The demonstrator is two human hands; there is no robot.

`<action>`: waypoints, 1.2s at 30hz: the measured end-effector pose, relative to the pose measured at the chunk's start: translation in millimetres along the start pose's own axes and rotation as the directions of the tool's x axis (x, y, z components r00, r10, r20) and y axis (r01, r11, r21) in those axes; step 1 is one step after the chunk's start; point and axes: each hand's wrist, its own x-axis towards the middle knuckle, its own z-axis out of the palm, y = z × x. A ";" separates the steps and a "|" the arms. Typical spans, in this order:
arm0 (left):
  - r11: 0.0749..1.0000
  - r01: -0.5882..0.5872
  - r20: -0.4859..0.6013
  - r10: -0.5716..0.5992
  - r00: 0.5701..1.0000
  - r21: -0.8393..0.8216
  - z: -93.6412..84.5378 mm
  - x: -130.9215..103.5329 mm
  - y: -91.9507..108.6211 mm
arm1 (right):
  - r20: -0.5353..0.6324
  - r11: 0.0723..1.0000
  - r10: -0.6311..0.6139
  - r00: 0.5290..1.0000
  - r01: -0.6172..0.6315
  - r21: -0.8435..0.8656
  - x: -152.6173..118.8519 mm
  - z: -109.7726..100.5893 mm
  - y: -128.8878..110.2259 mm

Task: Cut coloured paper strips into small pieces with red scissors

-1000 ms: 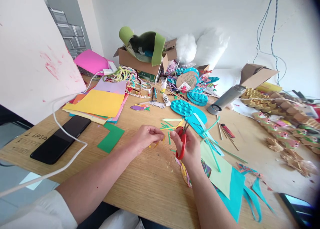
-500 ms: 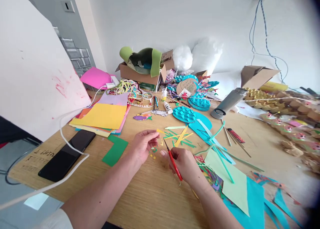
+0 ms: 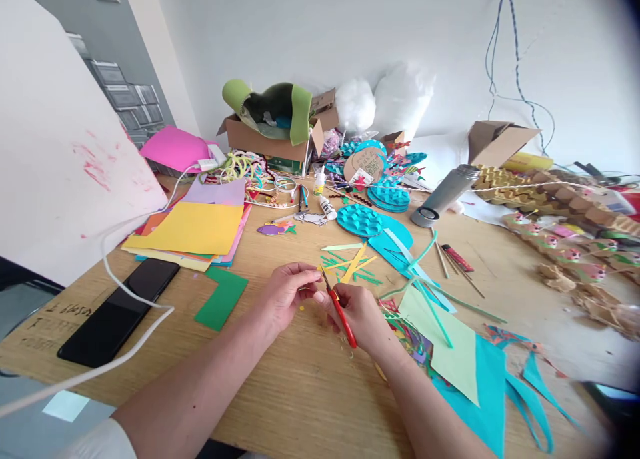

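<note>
My left hand (image 3: pixel 295 291) pinches a small piece of yellow paper (image 3: pixel 321 268) between thumb and fingertips. Red-handled scissors (image 3: pixel 342 315) are in my right hand (image 3: pixel 353 310), their blades pointing up and left at the yellow piece. The two hands almost touch at the middle of the table. Just beyond them lie crossed yellow strips (image 3: pixel 354 264) and thin green strips (image 3: pixel 367 277). A green paper piece (image 3: pixel 221 299) lies flat to the left of my left hand.
Left are a black phone (image 3: pixel 119 312), a white cable (image 3: pixel 159 305) and stacked coloured paper (image 3: pixel 193 229). A grey bottle (image 3: pixel 446 195) leans at the right, beyond pale green paper (image 3: pixel 450 342). Glue bottles (image 3: pixel 327 208) and a cardboard box (image 3: pixel 270 145) stand further back.
My right hand has brought the scissors up to the yellow paper, closer to my left hand. The whole view has shifted, so the table's things appear further left.
</note>
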 end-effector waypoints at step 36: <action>0.974 -0.099 0.014 0.098 0.995 0.206 5.2 -2.5 2.0 | 0.151 0.961 0.108 0.983 -0.142 0.237 -0.5 -1.5 -2.8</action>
